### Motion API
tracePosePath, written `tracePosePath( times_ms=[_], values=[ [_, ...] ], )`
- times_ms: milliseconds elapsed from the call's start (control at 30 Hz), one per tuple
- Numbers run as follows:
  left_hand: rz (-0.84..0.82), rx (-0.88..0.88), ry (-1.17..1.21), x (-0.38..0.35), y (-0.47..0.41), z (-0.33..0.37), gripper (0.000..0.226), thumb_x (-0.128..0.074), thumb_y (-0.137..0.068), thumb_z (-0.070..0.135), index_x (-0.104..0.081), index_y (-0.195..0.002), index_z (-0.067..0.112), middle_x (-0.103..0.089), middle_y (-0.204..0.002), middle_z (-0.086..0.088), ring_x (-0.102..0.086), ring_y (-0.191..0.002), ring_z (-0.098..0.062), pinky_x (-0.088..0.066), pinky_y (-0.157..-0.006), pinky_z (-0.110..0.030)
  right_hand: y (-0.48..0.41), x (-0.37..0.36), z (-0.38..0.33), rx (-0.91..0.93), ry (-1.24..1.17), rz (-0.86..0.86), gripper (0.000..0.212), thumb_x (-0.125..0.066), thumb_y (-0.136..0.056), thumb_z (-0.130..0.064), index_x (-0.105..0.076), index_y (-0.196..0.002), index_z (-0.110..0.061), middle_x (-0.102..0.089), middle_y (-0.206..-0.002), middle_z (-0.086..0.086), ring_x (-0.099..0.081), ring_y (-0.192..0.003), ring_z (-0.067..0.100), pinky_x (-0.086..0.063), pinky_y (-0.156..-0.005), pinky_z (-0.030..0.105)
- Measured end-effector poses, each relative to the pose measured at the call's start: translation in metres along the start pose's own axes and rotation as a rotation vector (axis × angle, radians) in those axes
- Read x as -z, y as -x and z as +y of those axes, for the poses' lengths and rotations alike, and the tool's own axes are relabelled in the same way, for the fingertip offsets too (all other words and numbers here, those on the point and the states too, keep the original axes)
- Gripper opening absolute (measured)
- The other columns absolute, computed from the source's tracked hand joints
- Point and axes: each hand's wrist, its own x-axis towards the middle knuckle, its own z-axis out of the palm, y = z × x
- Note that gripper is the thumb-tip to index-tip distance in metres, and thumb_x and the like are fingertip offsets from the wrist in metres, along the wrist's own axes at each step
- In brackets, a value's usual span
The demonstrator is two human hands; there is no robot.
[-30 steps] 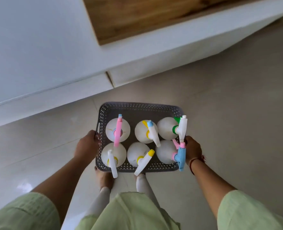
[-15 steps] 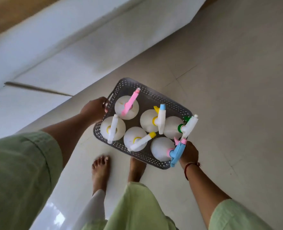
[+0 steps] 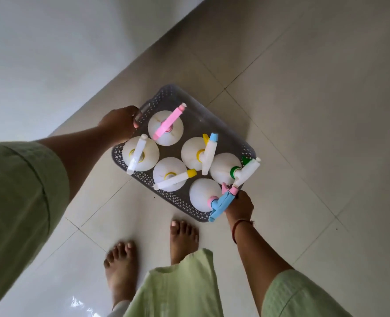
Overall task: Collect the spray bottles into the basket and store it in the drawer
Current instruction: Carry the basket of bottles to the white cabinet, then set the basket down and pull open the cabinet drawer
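At frame centre, the grey perforated basket [image 3: 190, 104] of six spray bottles [image 3: 165, 128] hangs between the left hand [image 3: 120, 124] and right hand [image 3: 239, 205]. Each hand grips one end. The basket is more turned than half a second ago.

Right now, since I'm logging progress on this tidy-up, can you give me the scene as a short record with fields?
basket: grey, perforated, held up above the tiled floor
contents: six white spray bottles, upright, two rows of three, triggers in mixed colours
left hand: grips the basket's handle on its side
right hand: holds the opposite rim, fingers partly hidden behind a blue trigger
drawer: not in view
person: standing, bare feet below the basket
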Motion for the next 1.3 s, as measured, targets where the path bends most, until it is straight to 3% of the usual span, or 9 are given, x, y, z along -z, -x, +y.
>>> tracePosePath(
  times_ms=[233, 300, 433, 600, 667, 700, 833, 1033, 1300],
  values=[
    [0.031, -0.011, -0.063, 0.002, -0.013, 0.007, 0.035, -0.056, -0.085, 0.018, -0.056, -0.121, 0.015, -0.065, -0.117, -0.020, -0.058, -0.110, -0.041, -0.045, -0.083, -0.038, 0.001, -0.008, 0.002, -0.037, -0.161, -0.006, 0.029, -0.050, -0.096, -0.027, -0.061, -0.104, -0.002, -0.069, -0.106, 0.016, -0.066, -0.097, 0.034, -0.054, -0.078, 0.033],
    [0.035, 0.004, -0.057, 0.001, -0.014, 0.014, 0.037, -0.053, -0.086, 0.014, -0.055, -0.122, 0.014, -0.064, -0.118, -0.021, -0.058, -0.111, -0.041, -0.046, -0.085, -0.041, 0.000, -0.010, 0.001, -0.057, -0.205, -0.020, 0.030, -0.048, -0.097, -0.027, -0.061, -0.107, -0.002, -0.069, -0.108, 0.017, -0.066, -0.098, 0.036, -0.055, -0.085, 0.044],
    [-0.123, 0.034, 0.108, -0.012, -0.002, 0.052, 0.048, -0.043, -0.086, -0.004, -0.038, -0.134, 0.003, -0.052, -0.128, -0.030, -0.051, -0.119, -0.046, -0.044, -0.097, -0.055, 0.006, -0.002, -0.002, -0.118, -0.226, -0.068, 0.033, -0.050, -0.095, -0.031, -0.058, -0.113, -0.004, -0.066, -0.115, 0.017, -0.065, -0.099, 0.032, -0.053, -0.091, 0.046],
    [0.144, 0.215, 0.094, 0.025, 0.059, 0.005, 0.044, -0.044, -0.092, 0.006, -0.043, -0.136, 0.010, -0.046, -0.134, -0.026, -0.048, -0.121, -0.044, -0.043, -0.101, -0.049, 0.041, 0.041, -0.014, -0.219, -0.417, 0.117, 0.025, -0.048, -0.094, -0.016, -0.057, -0.115, -0.005, -0.059, -0.122, 0.020, -0.059, -0.107, 0.039, -0.051, -0.094, 0.044],
    [0.189, 0.260, 0.174, 0.037, 0.091, 0.016, 0.043, -0.044, -0.093, 0.008, -0.044, -0.136, 0.013, -0.044, -0.136, -0.023, -0.046, -0.124, -0.042, -0.041, -0.101, -0.051, 0.060, 0.063, -0.025, -0.135, -0.368, 0.212, 0.021, -0.046, -0.094, -0.009, -0.062, -0.107, -0.005, -0.058, -0.110, 0.028, -0.058, -0.099, 0.038, -0.045, -0.083, 0.027],
    [0.198, 0.270, 0.192, 0.045, 0.110, 0.023, 0.041, -0.044, -0.094, 0.010, -0.044, -0.136, 0.015, -0.043, -0.137, -0.021, -0.045, -0.125, -0.040, -0.040, -0.100, -0.051, 0.071, 0.074, -0.032, -0.082, -0.339, 0.258, 0.019, -0.047, -0.093, -0.005, -0.063, -0.102, -0.004, -0.057, -0.105, 0.031, -0.056, -0.095, 0.038, -0.040, -0.076, 0.026],
    [0.234, 0.387, 0.286, 0.072, 0.183, 0.013, 0.043, -0.051, -0.094, 0.026, -0.042, -0.135, 0.016, -0.041, -0.139, -0.015, -0.041, -0.128, -0.036, -0.038, -0.100, -0.051, 0.117, 0.101, -0.073, 0.094, -0.330, 0.332, 0.021, -0.048, -0.089, -0.001, -0.063, -0.101, 0.007, -0.065, -0.110, 0.027, -0.060, -0.104, 0.039, -0.044, -0.082, 0.034],
    [0.263, 0.559, 0.446, 0.081, 0.265, -0.034, 0.047, -0.052, -0.093, 0.030, -0.040, -0.135, 0.012, -0.040, -0.140, -0.013, -0.041, -0.128, -0.034, -0.038, -0.100, -0.050, 0.191, 0.081, -0.139, 0.470, -0.318, 0.250, 0.017, -0.051, -0.087, 0.002, -0.063, -0.095, 0.011, -0.067, -0.099, 0.027, -0.063, -0.094, 0.037, -0.037, -0.072, 0.016],
    [0.251, 0.718, 0.532, 0.028, 0.360, -0.166, 0.051, -0.054, -0.092, 0.030, -0.039, -0.137, 0.011, -0.039, -0.141, -0.015, -0.041, -0.128, -0.036, -0.040, -0.099, -0.050, 0.275, -0.038, -0.143, 0.741, -0.163, 0.070, 0.014, -0.054, -0.085, 0.000, -0.062, -0.094, 0.007, -0.066, -0.094, 0.026, -0.060, -0.088, 0.034, -0.042, -0.075, 0.027]
  ],
)
